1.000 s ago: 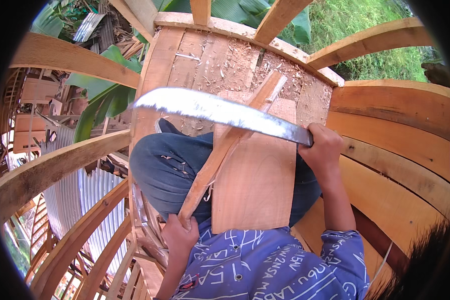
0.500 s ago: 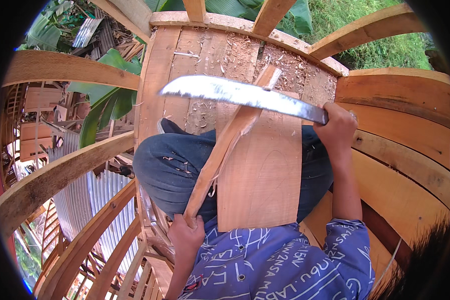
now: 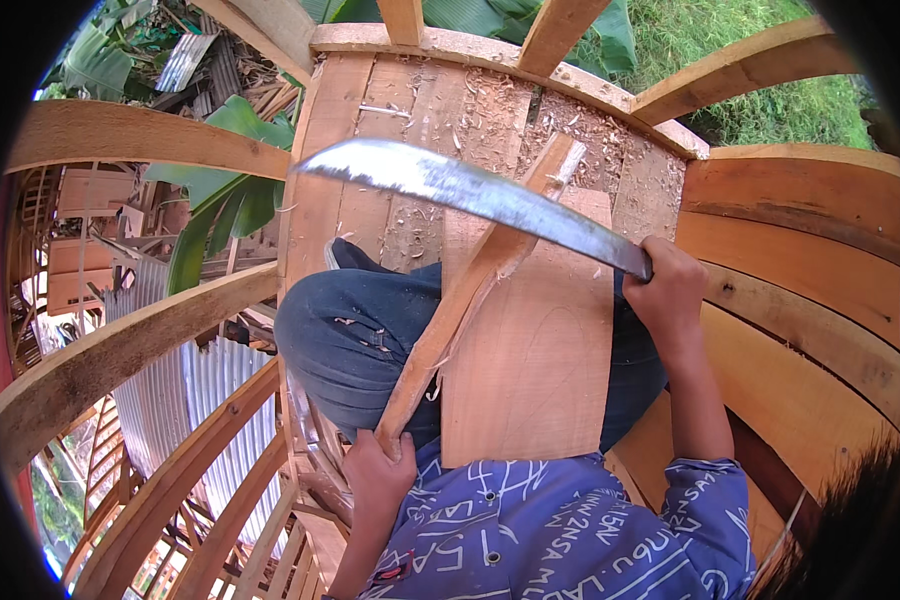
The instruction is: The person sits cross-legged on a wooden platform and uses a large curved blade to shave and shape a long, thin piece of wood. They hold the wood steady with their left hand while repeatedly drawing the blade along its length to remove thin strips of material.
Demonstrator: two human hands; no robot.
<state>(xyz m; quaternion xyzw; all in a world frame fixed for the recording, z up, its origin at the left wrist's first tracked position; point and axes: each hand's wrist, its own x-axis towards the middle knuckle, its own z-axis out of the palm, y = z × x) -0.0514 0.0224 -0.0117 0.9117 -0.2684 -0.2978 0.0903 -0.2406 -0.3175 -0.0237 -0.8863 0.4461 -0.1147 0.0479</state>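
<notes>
My left hand point(image 3: 380, 470) is closed around the near end of a long, rough-hewn wooden stick point(image 3: 450, 310). The stick slants away to the right, its far end pale and freshly cut, with thin slivers curling from its edge. It crosses a flat wooden board point(image 3: 540, 370) that lies over my lap. In my right hand point(image 3: 667, 290) is the handle of a machete point(image 3: 470, 190), mostly hidden by the fingers. The broad metal blade points left and passes over the far part of the stick; whether it touches the wood I cannot tell.
I sit cross-legged on a plank floor point(image 3: 410, 110) strewn with wood shavings point(image 3: 580, 120). Plank walling point(image 3: 800, 265) stands at the right. Open wooden framing point(image 3: 140, 335) runs along the left, with corrugated metal sheets point(image 3: 225, 420) below. Banana leaves point(image 3: 225, 200) and grass lie beyond.
The machete's handle end has come slightly nearer to me, and its blade slants more, tip toward the far left. The view has shifted a little; my left hand still grips the stick.
</notes>
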